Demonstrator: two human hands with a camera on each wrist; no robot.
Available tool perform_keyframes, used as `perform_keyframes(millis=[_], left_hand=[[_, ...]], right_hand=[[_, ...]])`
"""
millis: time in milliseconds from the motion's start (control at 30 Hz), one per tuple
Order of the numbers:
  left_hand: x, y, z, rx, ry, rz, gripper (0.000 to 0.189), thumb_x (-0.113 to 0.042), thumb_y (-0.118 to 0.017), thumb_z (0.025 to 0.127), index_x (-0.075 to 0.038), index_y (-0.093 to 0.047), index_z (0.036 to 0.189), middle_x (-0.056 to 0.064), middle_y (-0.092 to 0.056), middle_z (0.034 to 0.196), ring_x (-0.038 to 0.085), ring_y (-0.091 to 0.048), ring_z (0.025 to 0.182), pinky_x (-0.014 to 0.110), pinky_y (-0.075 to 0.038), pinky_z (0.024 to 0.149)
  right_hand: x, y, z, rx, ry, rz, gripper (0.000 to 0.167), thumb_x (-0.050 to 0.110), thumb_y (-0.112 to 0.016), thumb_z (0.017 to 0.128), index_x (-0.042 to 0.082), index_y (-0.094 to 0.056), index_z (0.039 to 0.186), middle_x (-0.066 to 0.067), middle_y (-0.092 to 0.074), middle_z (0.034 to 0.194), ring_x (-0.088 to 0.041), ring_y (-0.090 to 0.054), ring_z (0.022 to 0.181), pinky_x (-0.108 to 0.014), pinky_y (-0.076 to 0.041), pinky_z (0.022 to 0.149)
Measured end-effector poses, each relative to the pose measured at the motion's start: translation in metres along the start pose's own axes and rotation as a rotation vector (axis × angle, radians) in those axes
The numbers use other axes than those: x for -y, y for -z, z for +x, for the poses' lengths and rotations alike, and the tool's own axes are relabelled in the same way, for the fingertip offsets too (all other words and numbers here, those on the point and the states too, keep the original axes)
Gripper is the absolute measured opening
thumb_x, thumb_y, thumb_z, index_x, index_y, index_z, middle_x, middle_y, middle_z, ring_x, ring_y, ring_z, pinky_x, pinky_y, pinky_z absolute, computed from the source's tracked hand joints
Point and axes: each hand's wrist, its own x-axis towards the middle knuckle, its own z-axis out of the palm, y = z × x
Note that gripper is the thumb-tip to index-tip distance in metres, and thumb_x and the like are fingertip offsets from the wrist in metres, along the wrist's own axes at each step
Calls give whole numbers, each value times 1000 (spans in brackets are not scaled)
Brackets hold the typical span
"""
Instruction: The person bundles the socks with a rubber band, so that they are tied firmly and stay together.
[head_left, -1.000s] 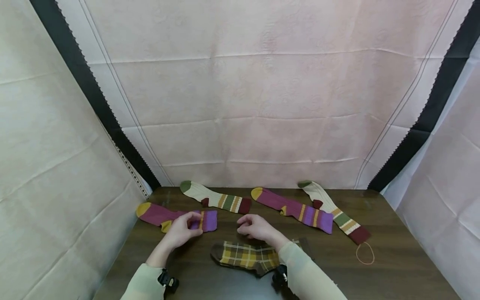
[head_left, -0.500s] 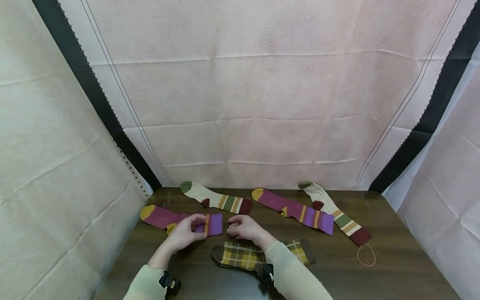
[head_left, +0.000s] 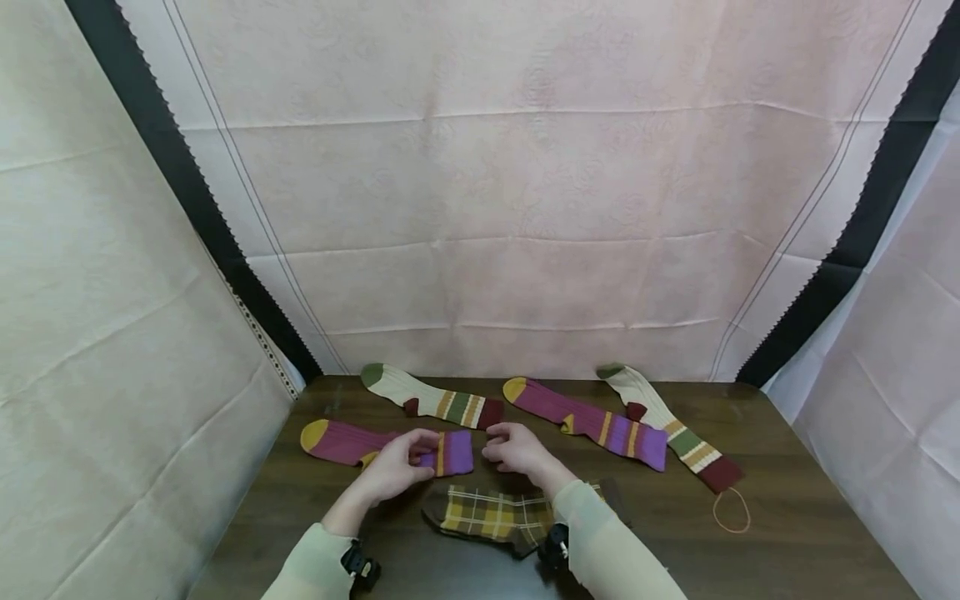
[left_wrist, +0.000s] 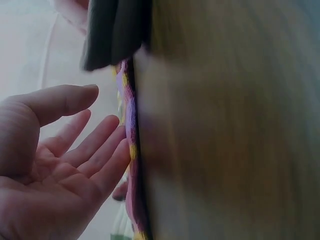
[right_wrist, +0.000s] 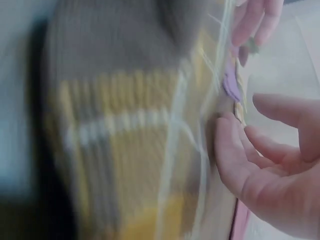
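A magenta and purple sock with a yellow toe lies flat on the table's left side. My left hand presses its extended fingertips on the sock's leg; in the left wrist view the thumb stays apart from the fingers. My right hand, fingers loosely bent, hovers just right of that sock's purple cuff and holds nothing. A yellow and brown plaid sock lies nearest me, partly covered by the right forearm. It fills much of the right wrist view.
A matching magenta sock lies at the back right. Cream striped socks lie at back centre and far right, the latter beside a thin loop. White cloth walls enclose the dark wooden table.
The left magenta sock has slid right under my left hand. My right hand shifted left toward its cuff, then back right. The other socks have stayed put.
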Motion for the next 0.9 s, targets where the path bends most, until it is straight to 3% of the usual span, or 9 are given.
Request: perform_keyframes(millis=[400, 700, 900], left_hand=[[-20, -26, 18, 107, -67, 30, 46, 1, -75, 97, -2, -62, 141, 19, -66, 138, 41, -61, 127, 63, -50, 104], [-28, -45, 27, 166, -63, -51, 46, 1, -73, 98, -3, -61, 142, 17, -64, 141, 38, -62, 127, 57, -52, 104], [-30, -51, 28, 162, -57, -74, 48, 3, -70, 98, 0, -59, 144, 18, -63, 142, 38, -60, 129, 56, -52, 106]], right_hand=[[-10, 36, -19, 8, -32, -10, 54, 6, -70, 101, -10, -51, 150, -25, -65, 133, -34, -69, 115, -50, -61, 92], [-8, 38, -24, 8, -60, 42, 56, 4, -70, 101, -12, -48, 150, -25, -65, 132, -36, -69, 115, -51, -62, 89], [-12, 33, -21, -7, -78, 115, 60, 2, -71, 100, -14, -45, 151, -27, -65, 132, -31, -72, 108, -43, -64, 83]])
